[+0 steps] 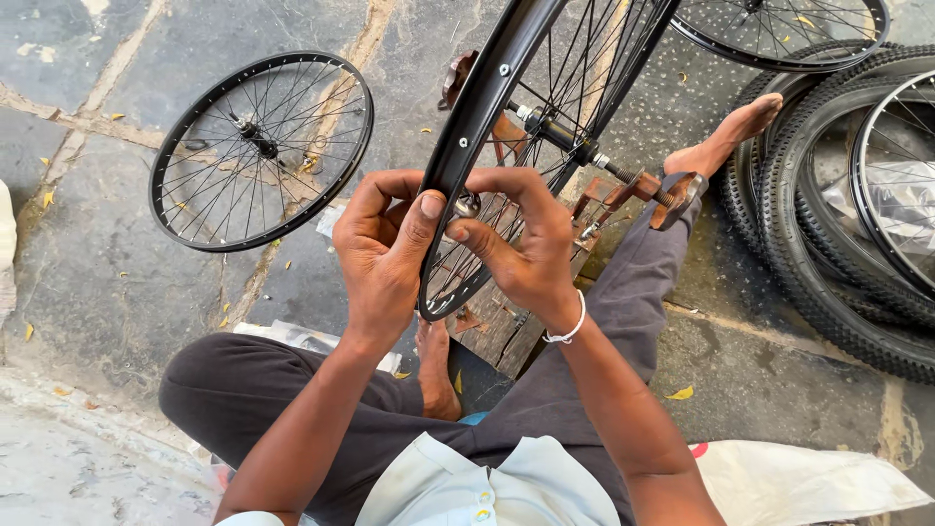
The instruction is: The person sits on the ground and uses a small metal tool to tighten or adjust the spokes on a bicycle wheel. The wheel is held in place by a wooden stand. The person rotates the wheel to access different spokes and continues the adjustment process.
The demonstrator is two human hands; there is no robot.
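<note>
Black rim (484, 93) upright on a wooden stand (623, 195), between both hands. Left hand (382, 248) curled closed around rim's left edge, thumb on top. Right hand (526, 244) pinched shut on a small metal nipple (467, 205) against rim's inner side. Second spoked wheel (261, 151) flat on stone floor (88, 282), left of rim.

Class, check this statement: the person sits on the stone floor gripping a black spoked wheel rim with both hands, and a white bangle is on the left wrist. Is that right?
Not quite. The head view shows the white bangle on the right wrist, not the left. The rest stands: the person sits on the stone floor, with the left hand and the right hand both gripping the black spoked wheel rim.
</note>
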